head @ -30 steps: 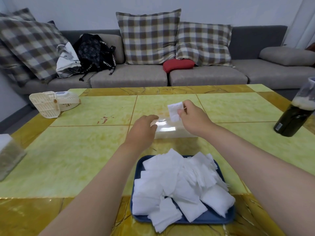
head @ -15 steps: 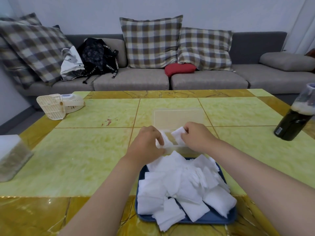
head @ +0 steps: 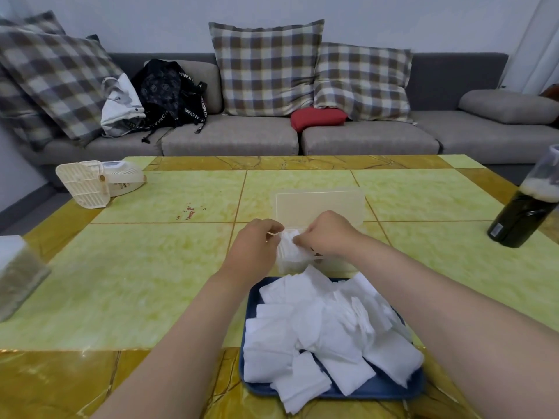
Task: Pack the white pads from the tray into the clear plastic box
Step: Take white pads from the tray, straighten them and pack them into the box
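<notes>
A blue tray (head: pixel 379 390) near the table's front edge holds a loose heap of several white pads (head: pixel 320 331). Just beyond it stands the clear plastic box (head: pixel 348 261), its lid (head: pixel 320 204) swung open and standing up at the back. My left hand (head: pixel 257 246) and my right hand (head: pixel 329 234) meet over the box's left end, both pinching a small bunch of white pads (head: pixel 289 252) that sits in the box. My hands hide most of the box's inside.
A dark green bottle (head: pixel 523 219) stands at the table's right edge. A cream fan (head: pixel 96 182) lies at the back left, and a box-shaped container (head: pixel 18 273) sits at the left edge. Beyond the table is a grey sofa with cushions and bags.
The box's lid has swung open. My right hand brought its pad down from above the box, and both hands now hold pads together at the box's left end.
</notes>
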